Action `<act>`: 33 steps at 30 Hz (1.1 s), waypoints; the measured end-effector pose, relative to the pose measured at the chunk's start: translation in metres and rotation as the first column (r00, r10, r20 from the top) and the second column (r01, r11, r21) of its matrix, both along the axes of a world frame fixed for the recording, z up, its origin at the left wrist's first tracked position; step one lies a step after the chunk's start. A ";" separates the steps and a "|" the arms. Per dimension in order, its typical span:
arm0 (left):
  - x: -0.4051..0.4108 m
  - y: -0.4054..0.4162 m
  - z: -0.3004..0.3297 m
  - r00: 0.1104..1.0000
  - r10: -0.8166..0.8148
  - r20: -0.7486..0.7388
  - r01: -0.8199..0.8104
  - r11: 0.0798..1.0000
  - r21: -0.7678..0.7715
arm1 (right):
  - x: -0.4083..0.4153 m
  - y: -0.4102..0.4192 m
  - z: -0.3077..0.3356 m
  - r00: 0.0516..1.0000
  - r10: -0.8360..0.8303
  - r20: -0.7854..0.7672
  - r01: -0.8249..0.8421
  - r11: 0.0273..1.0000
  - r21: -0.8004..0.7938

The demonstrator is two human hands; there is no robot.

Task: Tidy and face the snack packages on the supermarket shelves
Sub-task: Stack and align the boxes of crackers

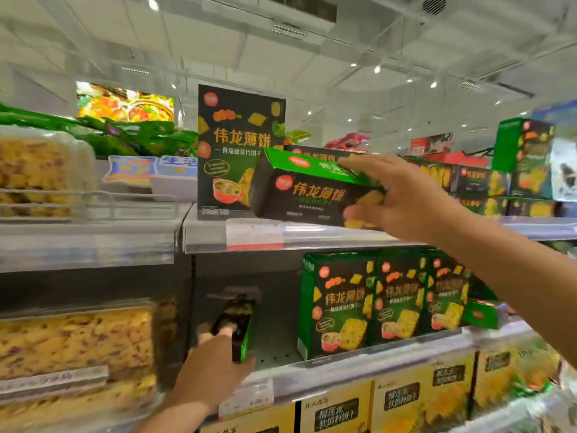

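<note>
On the top shelf (312, 235) one dark green cracker box (231, 145) stands upright and faces out. Beside it my right hand (402, 195) grips a second box of the same kind (309, 192), lying on its long side and tilted, fingers over its green top edge and thumb under its right end. On the middle shelf (359, 354) my left hand (212, 367) holds another such box (237, 326), turned edge-on in the gap on the left. Three upright cracker boxes (387, 298) stand to its right, facing out.
More of the same boxes (480, 182) are stacked flat at the top right, with a green carton (521, 151) behind them. Clear tubs of yellow pastry (71, 339) fill the left bays. Yellow boxes (390, 404) line the bottom shelf. Price tags (253, 235) hang on the shelf edges.
</note>
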State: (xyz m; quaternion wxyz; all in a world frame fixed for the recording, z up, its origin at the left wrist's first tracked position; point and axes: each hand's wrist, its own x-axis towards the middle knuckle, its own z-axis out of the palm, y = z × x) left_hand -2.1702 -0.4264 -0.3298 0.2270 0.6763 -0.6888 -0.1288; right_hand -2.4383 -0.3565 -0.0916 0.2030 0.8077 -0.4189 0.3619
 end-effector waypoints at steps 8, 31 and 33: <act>-0.014 0.003 0.044 0.996 0.088 0.004 -0.082 0.951 -0.297 | -0.023 -0.035 0.033 0.985 0.108 -0.133 -0.106 0.994 0.026; -0.046 0.066 0.241 0.776 -0.367 -0.512 0.016 0.824 -0.566 | -0.058 -0.102 0.123 0.994 0.023 -0.110 -0.019 0.999 0.037; -0.043 0.061 0.245 0.697 -0.419 -0.582 0.021 0.823 -0.568 | -0.057 -0.108 0.129 0.992 -0.041 -0.116 0.052 0.995 0.090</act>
